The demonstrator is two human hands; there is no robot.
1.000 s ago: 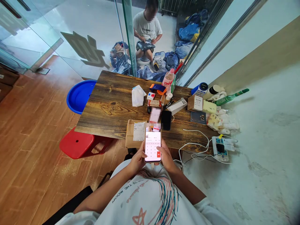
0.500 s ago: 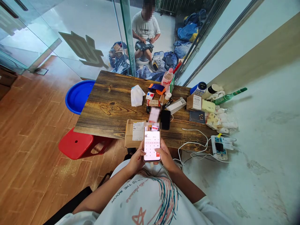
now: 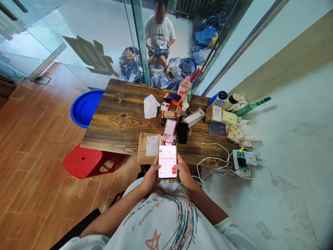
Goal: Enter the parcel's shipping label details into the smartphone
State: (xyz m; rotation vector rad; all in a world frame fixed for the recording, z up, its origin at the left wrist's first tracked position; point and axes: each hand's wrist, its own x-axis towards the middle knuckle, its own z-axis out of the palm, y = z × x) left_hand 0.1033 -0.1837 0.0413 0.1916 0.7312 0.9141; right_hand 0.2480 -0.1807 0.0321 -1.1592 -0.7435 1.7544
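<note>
Left hand (image 3: 150,177) and right hand (image 3: 185,172) each have fingers wrapped around a phone (image 3: 167,160), held above the lap at the near edge of the worktop (image 3: 122,118). Its long axis runs away from the person, screen up, showing a keypad; digits illegible. The cardboard box (image 3: 145,149) label is unreadable. Shirt print reads "TO THE MOON".

White short-sleeved T-shirt (image 3: 166,225) — teal and pink brush-stroke print, pink star, dark curved lettering — bare forearms.
</note>
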